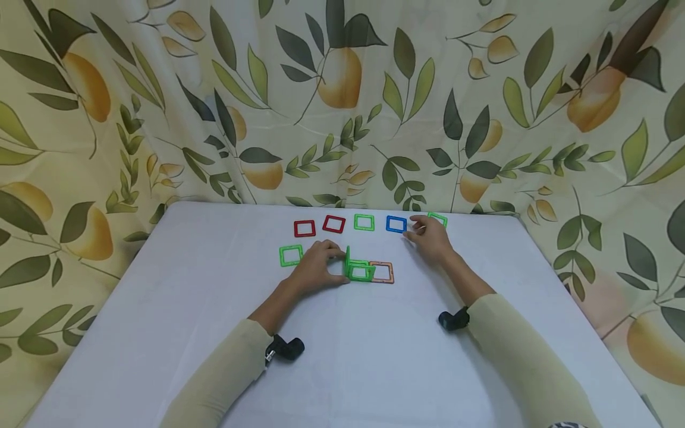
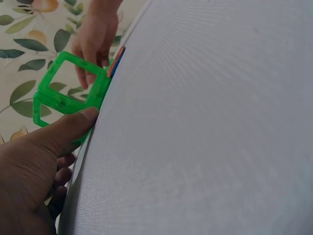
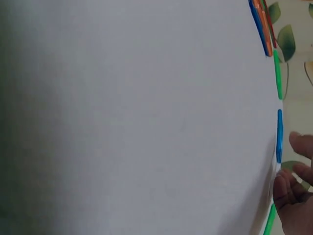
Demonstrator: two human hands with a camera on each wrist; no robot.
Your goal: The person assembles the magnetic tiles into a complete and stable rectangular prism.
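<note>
My left hand [image 1: 316, 267] holds an upright green magnetic tile [image 1: 348, 261] at its left side, thumb low and fingertips higher up. In the left wrist view the thumb presses the lower edge of the joined green square frames [image 2: 98, 93]; the other fingers curl behind and partly out of sight. An orange tile [image 1: 392, 272] lies flat against the right side of this green build. My right hand [image 1: 430, 238] is beside the right edge of a blue tile [image 1: 396, 217], its fingers loosely bent and apart. Behind that hand a green tile [image 1: 439, 215] is partly hidden.
Two red tiles, one left [image 1: 304, 222] and one right [image 1: 334, 217], and a green tile [image 1: 364, 216] lie in the back row. Another green tile [image 1: 291, 246] lies left of my left hand. A patterned curtain [image 1: 342, 131] hangs behind the white table [image 1: 374, 356].
</note>
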